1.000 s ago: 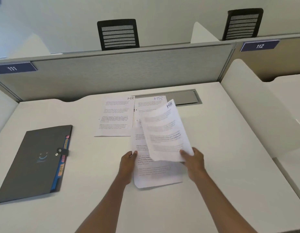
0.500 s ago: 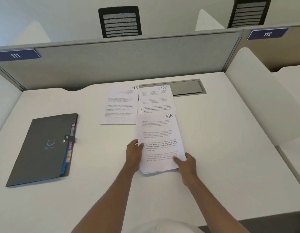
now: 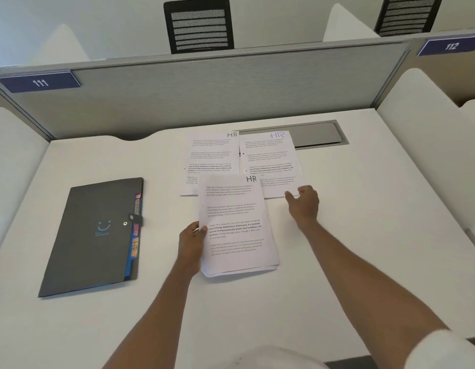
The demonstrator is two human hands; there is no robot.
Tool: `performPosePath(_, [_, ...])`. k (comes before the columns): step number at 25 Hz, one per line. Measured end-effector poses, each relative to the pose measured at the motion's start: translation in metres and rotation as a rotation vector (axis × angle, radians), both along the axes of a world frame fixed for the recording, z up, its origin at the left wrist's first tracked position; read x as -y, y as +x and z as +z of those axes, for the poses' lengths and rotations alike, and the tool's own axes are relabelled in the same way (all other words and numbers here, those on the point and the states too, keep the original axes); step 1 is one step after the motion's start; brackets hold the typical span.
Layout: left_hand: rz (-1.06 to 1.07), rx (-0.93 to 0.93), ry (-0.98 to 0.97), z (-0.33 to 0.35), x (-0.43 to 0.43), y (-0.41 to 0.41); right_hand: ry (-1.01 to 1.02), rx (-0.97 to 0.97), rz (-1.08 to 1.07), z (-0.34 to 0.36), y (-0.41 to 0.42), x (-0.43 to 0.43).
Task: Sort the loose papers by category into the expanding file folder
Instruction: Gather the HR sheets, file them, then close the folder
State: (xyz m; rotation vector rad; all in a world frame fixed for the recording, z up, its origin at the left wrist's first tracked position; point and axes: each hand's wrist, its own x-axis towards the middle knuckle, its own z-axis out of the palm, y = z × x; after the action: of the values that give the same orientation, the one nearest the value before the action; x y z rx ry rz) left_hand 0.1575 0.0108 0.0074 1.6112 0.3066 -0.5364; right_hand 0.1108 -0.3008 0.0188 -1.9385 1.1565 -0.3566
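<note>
We are leaning over a smooth white worktop (image 3: 364, 235). Well to the left of our left hand (image 3: 191, 243), a flat, dark grey expanding file folder (image 3: 95, 235) is lying closed, with bright paper tabs poking from its right edge. Our left hand is pinching the left edge of a thin rectangular stack of papers (image 3: 236, 225) marked HR, thumb on top. Beyond both hands, a left sheet (image 3: 212, 155) and a right sheet (image 3: 268, 158), both white and marked HR, are lying side by side. Our right hand (image 3: 304, 203) is curling at the right sheet's near corner; we cannot tell whether it is gripping.
</note>
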Motion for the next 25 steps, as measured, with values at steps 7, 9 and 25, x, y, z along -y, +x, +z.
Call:
performPosePath(7, [-0.059, 0.027, 0.106, -0.018, -0.01, -0.007, -0.131, -0.394, -0.019, -0.007, 0.052, 0.021])
performPosePath(9, [-0.092, 0.05, 0.135, -0.021, -0.011, -0.009, -0.177, -0.478, 0.0, -0.007, 0.058, 0.021])
performPosePath(25, [-0.084, 0.021, 0.109, -0.023, -0.014, -0.01, 0.812, 0.603, -0.508, 0.051, 0.032, 0.009])
